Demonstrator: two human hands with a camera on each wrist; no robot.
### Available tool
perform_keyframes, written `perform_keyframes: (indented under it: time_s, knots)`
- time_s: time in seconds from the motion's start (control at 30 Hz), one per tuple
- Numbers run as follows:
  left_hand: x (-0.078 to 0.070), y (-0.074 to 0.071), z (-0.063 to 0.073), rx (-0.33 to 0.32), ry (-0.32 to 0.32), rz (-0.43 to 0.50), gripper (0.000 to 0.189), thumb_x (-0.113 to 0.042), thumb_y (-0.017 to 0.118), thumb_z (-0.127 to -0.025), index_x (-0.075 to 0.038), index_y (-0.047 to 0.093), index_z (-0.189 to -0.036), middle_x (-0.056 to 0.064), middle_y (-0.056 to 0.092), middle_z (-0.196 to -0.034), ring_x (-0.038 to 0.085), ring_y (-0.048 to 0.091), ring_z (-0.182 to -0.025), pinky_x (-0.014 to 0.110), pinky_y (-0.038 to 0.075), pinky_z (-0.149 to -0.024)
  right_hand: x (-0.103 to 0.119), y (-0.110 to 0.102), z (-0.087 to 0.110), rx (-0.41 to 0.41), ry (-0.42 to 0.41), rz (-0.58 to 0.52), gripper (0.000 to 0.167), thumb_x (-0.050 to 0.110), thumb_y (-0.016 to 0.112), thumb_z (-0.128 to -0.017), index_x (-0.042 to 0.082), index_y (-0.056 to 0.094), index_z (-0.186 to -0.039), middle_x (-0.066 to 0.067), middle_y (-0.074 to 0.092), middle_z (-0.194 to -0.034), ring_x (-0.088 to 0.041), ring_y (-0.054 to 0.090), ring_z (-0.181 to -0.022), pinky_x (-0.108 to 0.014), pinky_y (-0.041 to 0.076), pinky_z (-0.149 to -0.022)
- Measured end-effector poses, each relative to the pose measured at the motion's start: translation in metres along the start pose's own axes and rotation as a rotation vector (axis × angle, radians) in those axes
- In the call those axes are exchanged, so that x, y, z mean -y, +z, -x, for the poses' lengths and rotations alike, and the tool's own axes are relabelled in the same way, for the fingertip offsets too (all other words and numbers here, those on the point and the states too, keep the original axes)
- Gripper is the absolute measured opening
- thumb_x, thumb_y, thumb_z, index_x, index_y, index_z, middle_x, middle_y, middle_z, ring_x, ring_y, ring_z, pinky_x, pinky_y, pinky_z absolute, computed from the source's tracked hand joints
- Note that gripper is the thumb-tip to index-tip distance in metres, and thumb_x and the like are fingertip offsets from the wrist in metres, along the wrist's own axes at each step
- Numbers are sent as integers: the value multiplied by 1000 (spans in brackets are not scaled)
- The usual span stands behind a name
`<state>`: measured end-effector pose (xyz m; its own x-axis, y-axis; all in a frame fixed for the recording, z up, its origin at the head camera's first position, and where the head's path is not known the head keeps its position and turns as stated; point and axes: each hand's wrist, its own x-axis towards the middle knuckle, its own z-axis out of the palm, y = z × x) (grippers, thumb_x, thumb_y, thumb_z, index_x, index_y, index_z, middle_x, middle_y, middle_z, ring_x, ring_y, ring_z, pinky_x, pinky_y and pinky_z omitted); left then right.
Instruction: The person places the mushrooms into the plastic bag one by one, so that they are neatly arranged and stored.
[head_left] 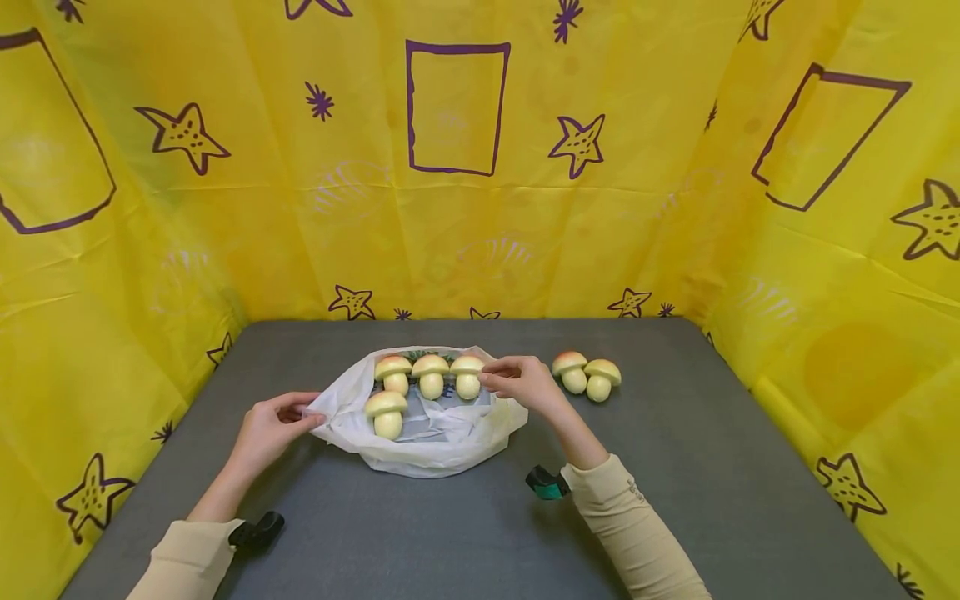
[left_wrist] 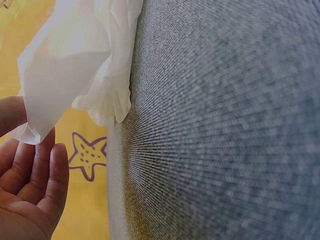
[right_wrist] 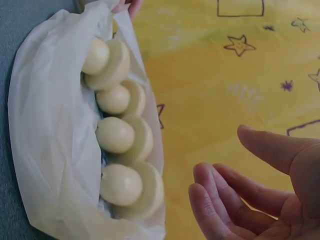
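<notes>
Left hand [head_left: 279, 423]: pinched the left edge of the bag [head_left: 435, 460] between thumb and fingers.

Right hand [head_left: 522, 383]: held nothing; had thumb and fingers parted, with fingers slightly bent; hung just right of the bagged row's rightmost mushroom [head_left: 467, 367], with a gap showing in the right wrist view.

Bag, white, crumpled: lay on the grey worktop [head_left: 420, 542], between the hands, with its mouth gaping.

Bagged mushrooms, four: lay three in a back row, plus a fourth mushroom [head_left: 387, 417] in front of the leftmost; all left of the right hand.

Loose mushrooms [head_left: 600, 375], two: lay side by side on the worktop, right of the bag and beyond the right hand.

Backdrop [head_left: 637, 250], yellow: hung behind; bore dark starfish outlines.
</notes>
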<state>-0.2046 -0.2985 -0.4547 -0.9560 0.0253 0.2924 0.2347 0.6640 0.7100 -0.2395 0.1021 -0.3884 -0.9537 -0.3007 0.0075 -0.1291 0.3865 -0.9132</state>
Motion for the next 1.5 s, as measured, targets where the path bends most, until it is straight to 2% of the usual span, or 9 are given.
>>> perform_keyframes:
  time_s: [0.13, 0.33, 0.53, 0.7, 1.13, 1.27, 1.5]
  knots:
    - [0, 0, 0, -2, 4, 2, 34, -26, 77, -79, -9, 70, -108, 4, 65, -82, 3, 55, -68, 18, 47, -59, -11, -7, -2, -35, 11, -19, 35, 23, 68, -88, -1, 66, -113, -17, 71, -101, -29, 69, -89, -41, 55, -79]
    - [-2, -2, 0, 2, 1, 5, 35, -26, 77, -80, -7, 70, -109, 6, 66, -83, 3, 55, -69, 18, 47, -59, -15, -20, 1, -88, 48, -31, 31, 23, 68, -88, 2, 68, -111, -16, 70, -103, -25, 69, -90, -37, 56, -80]
    - [-5, -2, 2, 2, 11, 19, 35, -24, 77, -80, -7, 70, -110, 8, 67, -85, 4, 56, -70, 17, 47, -59, -25, -34, 5, -103, 44, -41, 37, 25, 68, -88, -1, 65, -115, -19, 68, -107, -29, 68, -96, -42, 53, -85]
    - [-4, -1, 3, -4, 12, 13, 35, -24, 77, -80, -7, 70, -109, 7, 67, -84, 3, 56, -69, 16, 47, -60, -32, -47, 8, -121, 38, -38, 38, 23, 68, -89, -5, 64, -114, -23, 67, -110, -34, 67, -98, -41, 54, -82]
    - [-2, 0, 2, -5, 11, -7, 34, -25, 77, -79, -8, 71, -108, 6, 67, -84, 2, 55, -69, 16, 47, -61, -48, -73, 21, -199, 126, -53, 40, 25, 67, -89, -3, 62, -117, -20, 67, -111, -36, 64, -104, -38, 54, -84]
    - [-3, 0, 3, 1, 8, -3, 35, -25, 77, -79, -7, 70, -109, 7, 67, -85, 2, 55, -69, 16, 47, -60, -54, -82, 25, -214, 163, -52, 44, 26, 66, -90, -4, 59, -122, -22, 65, -114, -36, 64, -104, -41, 53, -86]
    - [-1, 1, 2, 3, 0, -8, 36, -26, 78, -79, -8, 70, -109, 7, 67, -86, 2, 54, -69, 17, 47, -60, -66, -99, 34, -227, 139, -52, 47, 25, 64, -91, -9, 57, -122, -26, 63, -116, -36, 64, -104, -45, 51, -89]
